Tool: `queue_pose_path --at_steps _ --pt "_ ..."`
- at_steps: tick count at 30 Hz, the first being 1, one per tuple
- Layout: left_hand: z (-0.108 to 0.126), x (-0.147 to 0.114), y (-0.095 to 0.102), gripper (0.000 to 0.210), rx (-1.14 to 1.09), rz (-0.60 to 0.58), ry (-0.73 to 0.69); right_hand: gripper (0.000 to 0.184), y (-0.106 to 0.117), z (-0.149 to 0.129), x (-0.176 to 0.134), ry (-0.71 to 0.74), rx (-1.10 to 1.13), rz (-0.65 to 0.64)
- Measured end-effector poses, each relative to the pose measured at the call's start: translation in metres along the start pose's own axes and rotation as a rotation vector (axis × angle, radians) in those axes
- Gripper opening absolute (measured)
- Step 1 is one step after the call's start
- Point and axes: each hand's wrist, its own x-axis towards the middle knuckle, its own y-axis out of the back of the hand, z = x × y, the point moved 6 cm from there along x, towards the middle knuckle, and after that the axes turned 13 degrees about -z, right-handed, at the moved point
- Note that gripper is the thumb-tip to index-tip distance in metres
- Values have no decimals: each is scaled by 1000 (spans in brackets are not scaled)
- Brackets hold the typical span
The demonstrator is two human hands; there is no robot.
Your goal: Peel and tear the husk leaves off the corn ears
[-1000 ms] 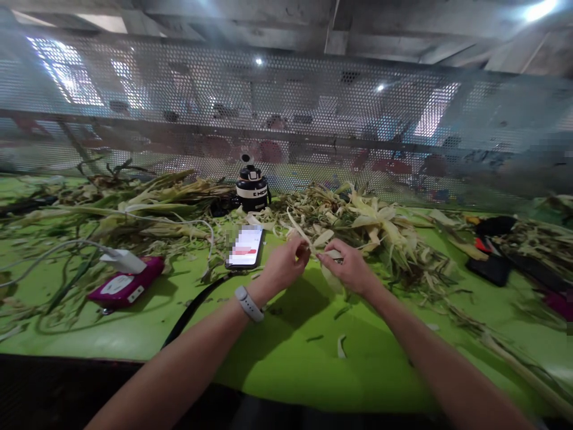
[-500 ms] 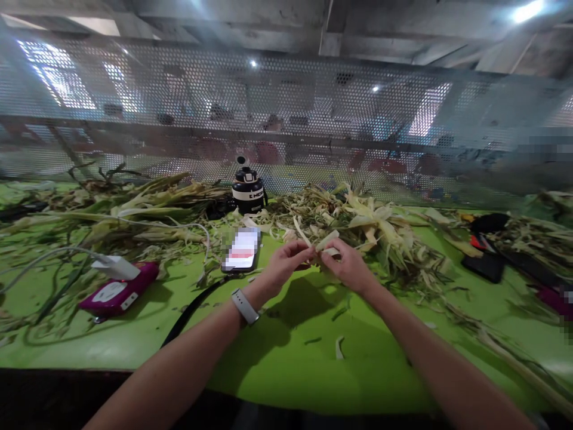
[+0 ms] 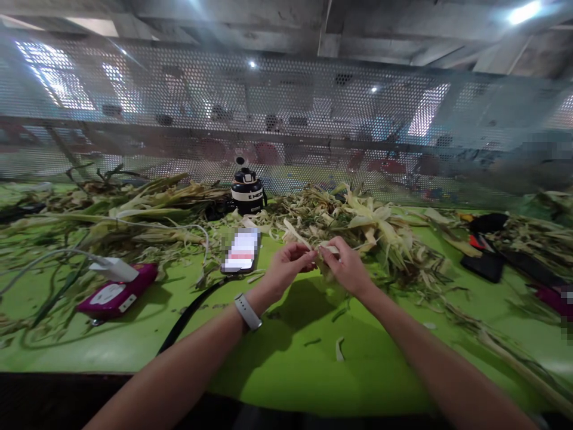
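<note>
Over the middle of the green table point(image 3: 286, 373), my two hands meet, fingertips almost touching. My left hand point(image 3: 289, 266), with a pale-banded watch point(image 3: 248, 312) on its wrist, pinches a narrow pale corn husk strip point(image 3: 296, 235) that sticks up toward the back. Between the thumb and fingers of my right hand point(image 3: 347, 266) is a short, pale piece of corn husk point(image 3: 330, 249). The exact spot where the pieces meet is hidden by my fingers. Just behind them spreads a heap of dry husks point(image 3: 376, 218).
A phone point(image 3: 242, 249) lies left of my hands, with a black bottle point(image 3: 248, 191) behind it. Further left sits a magenta power strip point(image 3: 119, 292) with a white charger point(image 3: 114, 269) and cable. A perforated metal screen point(image 3: 304, 128) closes off the back; a dark flat object point(image 3: 483, 266) is on the right.
The pale husk piece at my right hand has turned downward and shows less. My right fingers have closed in over it. My left hand stays nearly in place.
</note>
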Motion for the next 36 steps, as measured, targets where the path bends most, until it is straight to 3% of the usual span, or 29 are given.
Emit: queue_pose_path --at_steps 7,14,18,20,22,26,30,36 --pt "-2 -1 2 28 -70 20 8 22 -3 -7 -1 79 54 -62" --pt "-3 2 4 32 -87 -15 2 25 -7 4 0 -58 260 -83" --pt "-2 4 12 36 -125 49 -39 52 -14 18 2 -192 353 -123" --pt "-2 5 17 36 -121 99 -52 67 -13 18 3 -188 311 -112" --pt "-2 5 21 36 -101 137 -67 70 -9 15 2 -152 222 -66" --pt "-2 6 23 33 -30 155 -115 47 -2 -1 -2 -66 -73 9" --pt "0 8 23 27 100 133 -148 23 -9 -13 -3 58 -321 -69" --pt "8 8 22 18 426 105 -192 16 -15 -18 -6 126 -523 -150"
